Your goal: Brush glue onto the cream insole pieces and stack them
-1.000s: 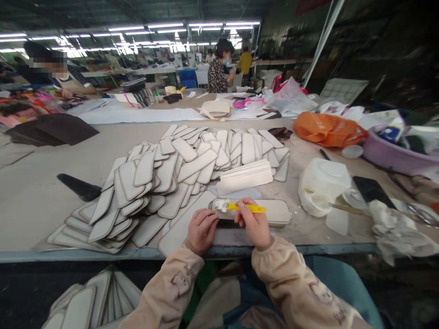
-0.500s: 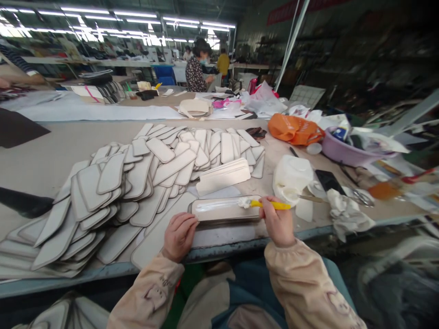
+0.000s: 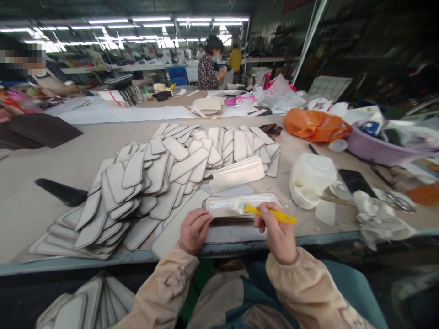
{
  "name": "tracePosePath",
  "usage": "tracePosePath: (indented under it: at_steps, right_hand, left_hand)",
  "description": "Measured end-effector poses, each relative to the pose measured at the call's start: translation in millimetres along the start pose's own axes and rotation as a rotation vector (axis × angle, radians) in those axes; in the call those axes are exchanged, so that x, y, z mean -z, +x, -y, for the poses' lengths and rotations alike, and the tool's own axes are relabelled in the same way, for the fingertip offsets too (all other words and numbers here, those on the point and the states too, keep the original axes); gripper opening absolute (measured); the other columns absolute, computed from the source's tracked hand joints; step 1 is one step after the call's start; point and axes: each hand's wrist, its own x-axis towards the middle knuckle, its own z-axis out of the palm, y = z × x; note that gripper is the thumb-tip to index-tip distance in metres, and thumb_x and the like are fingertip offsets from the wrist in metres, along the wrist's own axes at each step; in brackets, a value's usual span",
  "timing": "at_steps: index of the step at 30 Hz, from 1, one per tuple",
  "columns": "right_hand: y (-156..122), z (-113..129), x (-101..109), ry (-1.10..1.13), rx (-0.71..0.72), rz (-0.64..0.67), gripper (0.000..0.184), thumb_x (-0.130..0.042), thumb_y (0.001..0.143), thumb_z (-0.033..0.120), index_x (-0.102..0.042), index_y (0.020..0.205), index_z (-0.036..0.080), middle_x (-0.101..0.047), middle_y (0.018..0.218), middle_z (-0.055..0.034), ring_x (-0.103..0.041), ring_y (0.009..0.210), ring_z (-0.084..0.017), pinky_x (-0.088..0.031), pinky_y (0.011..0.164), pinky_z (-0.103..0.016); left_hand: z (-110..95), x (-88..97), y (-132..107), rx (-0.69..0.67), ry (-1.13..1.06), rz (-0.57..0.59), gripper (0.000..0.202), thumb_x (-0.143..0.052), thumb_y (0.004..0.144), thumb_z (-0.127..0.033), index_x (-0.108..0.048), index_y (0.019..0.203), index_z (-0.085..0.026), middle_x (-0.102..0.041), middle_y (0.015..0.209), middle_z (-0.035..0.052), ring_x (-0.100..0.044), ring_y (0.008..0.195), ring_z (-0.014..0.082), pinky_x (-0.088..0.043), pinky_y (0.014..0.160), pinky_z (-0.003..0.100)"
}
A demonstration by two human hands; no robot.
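My right hand (image 3: 277, 230) grips a yellow-handled brush (image 3: 270, 214) whose white, glue-laden bristles rest on a long grey padded piece (image 3: 240, 204) lying at the table's front edge. My left hand (image 3: 194, 230) is curled with its fingers pressed on the left end of that piece, holding it down. White glue streaks run along the piece's top. Just behind it lies a neat small stack of the same pieces (image 3: 236, 173).
A large spread of grey pieces (image 3: 154, 178) covers the table to the left. A white glue tub (image 3: 310, 180), a rag (image 3: 377, 219), a black phone (image 3: 355, 182), an orange bag (image 3: 313, 124) and a purple basin (image 3: 377, 151) sit right. Other people work at tables behind.
The brush went from the piece's left end to its right end, then back toward the middle, leaving glue streaks. My left hand stayed on the left end.
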Motion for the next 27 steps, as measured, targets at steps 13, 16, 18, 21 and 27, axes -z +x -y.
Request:
tracePosePath:
  at_steps: [13,16,18,21,27]
  right_hand:
    - [8.4,-4.1,-11.9,-0.234,-0.069,0.095,0.025,-0.046,0.091,0.041,-0.055,0.079,0.021,-0.053,0.05,0.0052,-0.049,0.048,-0.012,-0.038,0.051,-0.024]
    - [17.4,0.5,22.6,-0.335,-0.081,-0.021,0.026,-0.047,0.089,0.041,-0.057,0.076,0.02,-0.053,0.048,0.0051,-0.048,0.046,-0.012,-0.037,0.051,-0.024]
    - [22.4,3.1,46.7,-0.395,-0.096,-0.11,0.027,-0.047,0.088,0.041,-0.059,0.077,0.02,-0.053,0.047,0.0049,-0.047,0.044,-0.012,-0.036,0.05,-0.025]
    - [26.2,5.8,75.5,-0.471,-0.103,-0.23,0.027,-0.047,0.087,0.04,-0.06,0.076,0.019,-0.053,0.046,0.0045,-0.047,0.044,-0.013,-0.036,0.05,-0.026]
    - [22.3,7.2,91.8,-0.553,-0.079,-0.287,0.029,-0.048,0.086,0.041,-0.059,0.07,0.02,-0.055,0.048,0.0033,-0.053,0.052,-0.015,-0.04,0.059,-0.027]
  left_hand:
    - [2.0,0.3,-0.1,-0.009,0.013,0.006,0.017,-0.066,0.079,-0.013,-0.068,0.093,-0.021,-0.068,0.09,0.0046,-0.063,0.086,0.0168,-0.054,0.078,0.032]
    - [4.5,-0.7,-1.8,-0.017,0.006,0.009,0.019,-0.066,0.078,-0.011,-0.068,0.094,-0.021,-0.068,0.091,0.0049,-0.063,0.087,0.0173,-0.054,0.079,0.033]
    - [6.1,-1.0,-2.8,-0.024,0.011,0.014,0.019,-0.066,0.078,-0.011,-0.068,0.094,-0.021,-0.067,0.092,0.0047,-0.063,0.087,0.0175,-0.054,0.08,0.033]
    - [7.1,-0.5,-3.3,-0.028,0.02,0.023,0.019,-0.066,0.078,-0.011,-0.068,0.094,-0.022,-0.067,0.093,0.0045,-0.063,0.087,0.0175,-0.053,0.08,0.033]
    - [9.0,-1.3,-2.8,-0.032,0.029,0.028,0.019,-0.066,0.077,-0.01,-0.068,0.092,-0.021,-0.067,0.093,0.0047,-0.063,0.087,0.0176,-0.053,0.081,0.033]
